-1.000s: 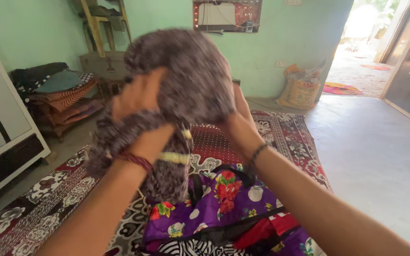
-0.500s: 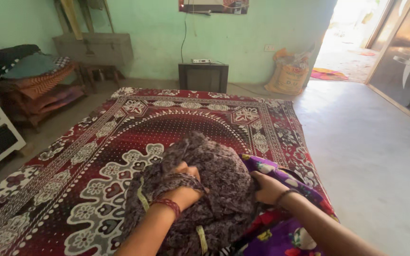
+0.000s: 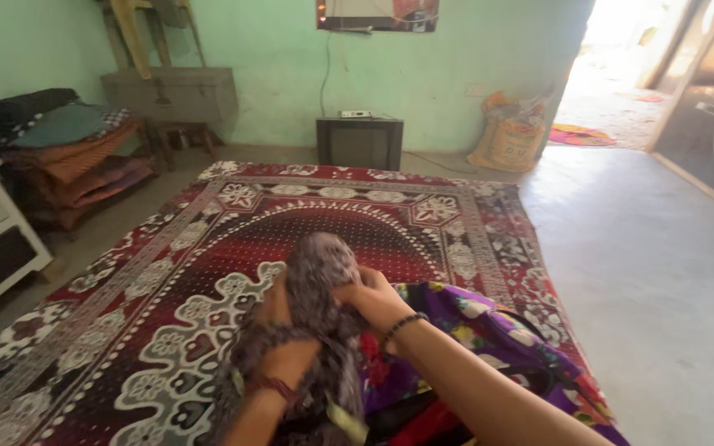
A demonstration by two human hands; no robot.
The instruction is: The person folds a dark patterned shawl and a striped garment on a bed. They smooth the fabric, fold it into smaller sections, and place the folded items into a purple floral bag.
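At twelve o'clock you have open red carpet (image 3: 324, 223); at four o'clock the purple floral cloth (image 3: 489, 330) blocks your hands' way.

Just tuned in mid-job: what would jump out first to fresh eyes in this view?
Low in the middle, the left hand and right hand bunch a mottled grey-brown knitted cloth. Under them spreads a large red patterned carpet with white floral borders. Right of the hands lies a purple flowered fabric.
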